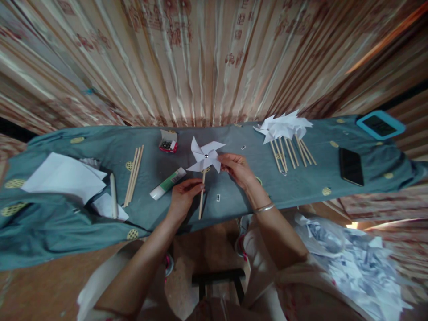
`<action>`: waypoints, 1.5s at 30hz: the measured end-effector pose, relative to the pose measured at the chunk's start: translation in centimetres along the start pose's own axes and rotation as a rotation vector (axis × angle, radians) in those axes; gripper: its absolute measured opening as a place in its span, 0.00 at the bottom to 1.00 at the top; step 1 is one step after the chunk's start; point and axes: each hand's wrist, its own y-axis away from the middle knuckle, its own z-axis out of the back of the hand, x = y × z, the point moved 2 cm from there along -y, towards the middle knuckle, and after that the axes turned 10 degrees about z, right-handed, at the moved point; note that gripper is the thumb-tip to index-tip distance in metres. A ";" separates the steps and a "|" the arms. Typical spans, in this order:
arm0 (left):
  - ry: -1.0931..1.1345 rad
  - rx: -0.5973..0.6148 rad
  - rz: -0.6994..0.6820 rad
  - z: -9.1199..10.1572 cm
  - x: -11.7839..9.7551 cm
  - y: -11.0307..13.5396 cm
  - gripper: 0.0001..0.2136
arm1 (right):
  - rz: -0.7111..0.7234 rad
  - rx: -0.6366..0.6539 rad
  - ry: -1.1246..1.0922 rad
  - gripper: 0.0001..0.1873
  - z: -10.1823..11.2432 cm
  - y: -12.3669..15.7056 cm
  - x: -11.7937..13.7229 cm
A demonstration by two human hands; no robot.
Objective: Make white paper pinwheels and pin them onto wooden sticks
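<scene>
A white paper pinwheel (206, 156) with a silver pin at its centre is held up over the middle of the cloth-covered table. My left hand (184, 196) is closed round its wooden stick (201, 200), with the lower end sticking out below. At the right-hand blade, my right hand (236, 168) touches the paper with its fingers bent together; the fingertips are partly behind the blade. A glue stick (167, 183) with a green label lies beside my left hand. Behind it stands an opened small red box (168, 145) of metal pins.
Finished pinwheels (286, 127) lie piled at the back right, near a black phone (351, 166) and a blue-framed device (380, 124). Loose sticks (134, 176) and white paper sheets (63, 178) lie on the left. A bag of paper pieces (361, 263) stands on the floor at right.
</scene>
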 end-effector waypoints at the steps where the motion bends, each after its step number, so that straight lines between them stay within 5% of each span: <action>1: -0.004 0.002 -0.003 0.0 0.0 0.0 0.20 | -0.007 0.001 -0.003 0.19 0.0 0.1 0.0; 36: 0.015 -0.003 -0.009 -0.1 0.0 0.1 0.21 | -0.141 0.094 -0.078 0.23 -1.9 1.5 -1.5; 45: 0.068 0.002 0.017 0.2 -0.2 0.0 0.20 | -0.100 0.097 0.185 0.28 0.3 0.7 0.0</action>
